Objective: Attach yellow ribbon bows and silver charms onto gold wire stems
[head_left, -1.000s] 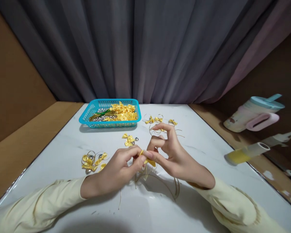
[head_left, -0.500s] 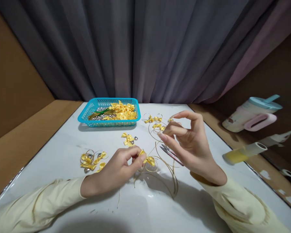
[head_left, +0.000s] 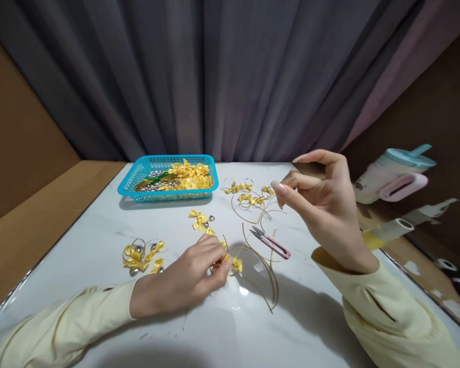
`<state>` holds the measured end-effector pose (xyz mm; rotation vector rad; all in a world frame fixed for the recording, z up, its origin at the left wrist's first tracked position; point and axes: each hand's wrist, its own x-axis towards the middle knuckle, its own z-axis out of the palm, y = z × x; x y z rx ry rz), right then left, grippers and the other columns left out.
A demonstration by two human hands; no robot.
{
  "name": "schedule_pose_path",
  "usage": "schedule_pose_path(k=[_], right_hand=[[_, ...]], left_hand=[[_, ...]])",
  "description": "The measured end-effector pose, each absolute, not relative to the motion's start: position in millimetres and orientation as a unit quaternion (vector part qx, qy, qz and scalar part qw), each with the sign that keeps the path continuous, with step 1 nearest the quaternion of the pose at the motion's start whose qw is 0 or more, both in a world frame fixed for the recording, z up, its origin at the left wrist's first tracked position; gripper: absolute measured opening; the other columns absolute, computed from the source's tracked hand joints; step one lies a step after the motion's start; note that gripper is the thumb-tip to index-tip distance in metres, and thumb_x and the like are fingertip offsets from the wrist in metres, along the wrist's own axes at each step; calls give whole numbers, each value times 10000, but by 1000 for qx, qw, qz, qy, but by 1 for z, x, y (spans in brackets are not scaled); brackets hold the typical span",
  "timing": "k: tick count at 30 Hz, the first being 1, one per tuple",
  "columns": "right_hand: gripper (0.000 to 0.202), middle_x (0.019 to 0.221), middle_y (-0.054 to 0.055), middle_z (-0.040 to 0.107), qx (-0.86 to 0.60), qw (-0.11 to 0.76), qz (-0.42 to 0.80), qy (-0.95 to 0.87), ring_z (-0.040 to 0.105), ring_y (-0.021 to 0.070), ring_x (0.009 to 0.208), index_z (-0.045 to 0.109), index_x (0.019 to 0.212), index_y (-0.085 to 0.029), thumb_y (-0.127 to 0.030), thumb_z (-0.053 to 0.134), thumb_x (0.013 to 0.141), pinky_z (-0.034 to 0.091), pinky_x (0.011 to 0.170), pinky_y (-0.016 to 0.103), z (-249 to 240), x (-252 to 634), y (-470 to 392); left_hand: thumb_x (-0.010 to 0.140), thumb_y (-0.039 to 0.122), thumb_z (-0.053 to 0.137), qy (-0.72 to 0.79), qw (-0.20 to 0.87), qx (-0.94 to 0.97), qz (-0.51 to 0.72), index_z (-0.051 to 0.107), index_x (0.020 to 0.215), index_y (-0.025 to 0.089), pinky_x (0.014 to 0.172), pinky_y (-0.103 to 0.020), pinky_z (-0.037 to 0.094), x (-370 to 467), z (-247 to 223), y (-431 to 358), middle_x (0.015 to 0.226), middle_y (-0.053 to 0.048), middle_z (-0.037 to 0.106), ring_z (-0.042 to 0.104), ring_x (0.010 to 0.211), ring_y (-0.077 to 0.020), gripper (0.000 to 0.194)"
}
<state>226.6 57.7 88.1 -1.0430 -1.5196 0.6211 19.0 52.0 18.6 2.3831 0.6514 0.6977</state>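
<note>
My left hand (head_left: 186, 278) is closed, thumb against fingers, on a yellow ribbon bow (head_left: 236, 265) low over the white table. My right hand (head_left: 322, 202) is raised to the right, its fingers curved and spread, with nothing visible between thumb and forefinger. Below and left of it lie pink-handled snips (head_left: 270, 242) and several loose gold cords (head_left: 275, 289). More bows with cord loops (head_left: 251, 199) rest beyond the snips. A small group of bows and silver beads (head_left: 200, 220) sits behind my left hand, and another bow cluster (head_left: 140, 254) lies to its left.
A blue basket (head_left: 168, 194) of yellow bows, silver beads and a green-tied bundle stands at the back left. On the right are a tumbler with a pink handle (head_left: 402, 187) and a bottle of yellow liquid (head_left: 383, 232). A grey curtain (head_left: 176, 76) hangs behind.
My right hand has moved right and up, away from my left hand, uncovering the snips. My left hand has lowered slightly with the bow. The camera view has shifted a little.
</note>
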Motion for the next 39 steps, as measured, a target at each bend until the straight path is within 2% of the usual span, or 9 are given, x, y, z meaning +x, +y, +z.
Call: schedule_pose_path(k=[5,11,15,18,21,23,28,34,39], right_hand=[[371,542,-70,494,-440,571,234,-652,512,149,530,331,964,-273,-330,646,777,399,531,300,88,235,62],[290,702,7,603,-487,492,121,-711,560,165,600,326,1041,-249,-263,543,848,387,489,291,77,235,69],[49,730,-5,595,-464,454,246,-720,480,81,421,423,941,-217,-221,414,892,364,420,247,69,228,66],[178,673,-14,559,-461,362,401,-704,427,43,352,535,824,-169,-225,381,895,332,379,216,62,225,56],[225,545,-37,520,-449,274,527,-668,495,79,428,590,926,-142,-257,399,902,416,483,226,58,222,42],[246,553,-26,546,-436,240,581,-644,549,100,525,601,981,-141,-306,438,897,452,580,243,56,219,32],[250,619,-21,563,-451,236,628,-589,534,91,525,645,923,-163,-371,614,787,425,502,212,52,210,20],[228,497,-41,556,-459,243,664,-537,499,78,448,657,781,-143,-358,690,715,405,479,209,45,206,22],[225,474,-34,567,-459,250,662,-537,509,77,444,663,758,-133,-355,682,726,403,487,207,42,206,23]], left_hand=[[899,119,358,219,288,901,239,362,648,182,672,-265,350,18,18,54,643,18,385,353,651,-129,259],[911,141,355,207,310,893,253,371,648,179,664,-264,351,19,21,53,639,13,404,366,643,-127,267],[917,167,353,217,336,881,251,396,663,177,646,-265,353,17,23,51,662,3,430,394,653,-132,259],[924,185,344,245,350,869,251,405,664,176,634,-259,356,14,26,52,671,6,431,405,648,-127,267],[928,195,337,259,358,863,244,412,670,176,632,-253,360,10,26,53,676,9,431,411,643,-123,269],[927,191,339,249,358,866,245,417,681,176,651,-257,366,9,24,53,676,6,442,415,660,-129,259],[924,169,328,212,350,876,255,420,696,178,674,-265,380,7,18,53,694,-11,455,413,682,-138,246],[909,132,333,175,321,900,239,436,699,169,680,-286,377,7,21,51,667,-16,455,387,653,-141,237],[909,110,336,176,332,897,232,420,716,170,697,-269,370,8,20,51,685,-8,428,390,676,-139,220]])
